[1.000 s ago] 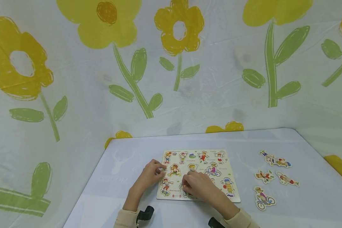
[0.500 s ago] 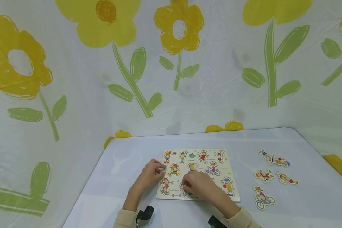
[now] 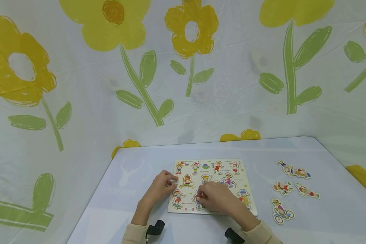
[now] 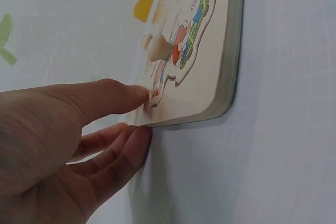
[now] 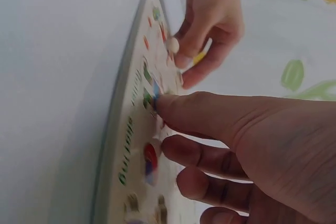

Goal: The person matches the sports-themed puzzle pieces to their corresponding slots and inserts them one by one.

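Note:
A cream wooden knob puzzle board [image 3: 187, 194] with cartoon sport figures lies on the table. My left hand [image 3: 161, 185] grips its left edge; in the left wrist view the thumb [image 4: 118, 97] lies on top and the fingers [image 4: 131, 148] sit against the edge. Over the lower middle of the board, my right hand [image 3: 216, 195] pinches at a roller-skater puzzle piece [image 3: 198, 203]. In the right wrist view its thumb [image 5: 184, 108] touches that piece; the index finger is hidden behind the thumb. I cannot see whether the piece lies flush in its recess.
To the right of the board lie several loose figure pieces, including a cyclist piece [image 3: 282, 211], a red-clothed piece [image 3: 306, 191] and a snowboard piece [image 3: 302, 173]. A flower-printed curtain [image 3: 231, 101] stands behind the white table [image 3: 134, 176].
My right hand has shifted slightly right and up, so more of the roller-skater piece shows beside its fingers. The left hand has stayed on the board's edge.

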A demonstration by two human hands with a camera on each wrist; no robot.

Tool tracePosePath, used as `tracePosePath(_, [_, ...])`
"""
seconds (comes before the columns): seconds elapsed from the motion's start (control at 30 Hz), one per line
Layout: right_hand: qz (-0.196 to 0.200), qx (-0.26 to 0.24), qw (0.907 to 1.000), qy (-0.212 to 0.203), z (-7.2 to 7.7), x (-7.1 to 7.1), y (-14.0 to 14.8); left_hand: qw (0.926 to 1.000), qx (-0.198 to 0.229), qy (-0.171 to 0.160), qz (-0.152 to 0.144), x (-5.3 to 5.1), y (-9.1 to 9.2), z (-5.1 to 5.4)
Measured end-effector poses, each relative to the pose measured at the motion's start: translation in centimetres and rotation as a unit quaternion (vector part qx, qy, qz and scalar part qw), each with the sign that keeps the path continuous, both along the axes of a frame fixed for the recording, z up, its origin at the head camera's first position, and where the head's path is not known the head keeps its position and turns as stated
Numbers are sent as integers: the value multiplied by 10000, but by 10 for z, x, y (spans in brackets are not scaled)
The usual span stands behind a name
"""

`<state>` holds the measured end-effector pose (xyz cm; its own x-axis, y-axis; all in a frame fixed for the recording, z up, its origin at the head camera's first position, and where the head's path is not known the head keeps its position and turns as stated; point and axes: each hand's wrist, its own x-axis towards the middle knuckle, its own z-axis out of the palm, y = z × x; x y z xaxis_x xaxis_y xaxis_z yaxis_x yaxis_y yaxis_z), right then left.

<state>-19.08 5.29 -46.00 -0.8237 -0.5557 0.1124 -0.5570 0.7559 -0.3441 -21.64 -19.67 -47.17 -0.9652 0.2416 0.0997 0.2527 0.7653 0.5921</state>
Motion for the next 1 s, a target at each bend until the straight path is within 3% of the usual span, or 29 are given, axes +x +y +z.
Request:
tracePosePath(0.37, [-274, -115, 9979, -583, 20, -11, 26, 10000, 4, -52, 33, 0, -1, -1])
tracePosePath(0.57, [-571, -275, 9932, -975, 29, -18, 54, 10000, -13, -18, 29, -1, 0, -1])
tracePosePath(0.73, [-564, -452, 9915, -1078, 35, -24, 82, 10000, -28, -15, 35, 0, 1, -1])
tracePosePath(1.0, [-931, -431, 9845, -1421, 41, -30, 122, 9999, 19, -40, 147, 0, 1, -1])
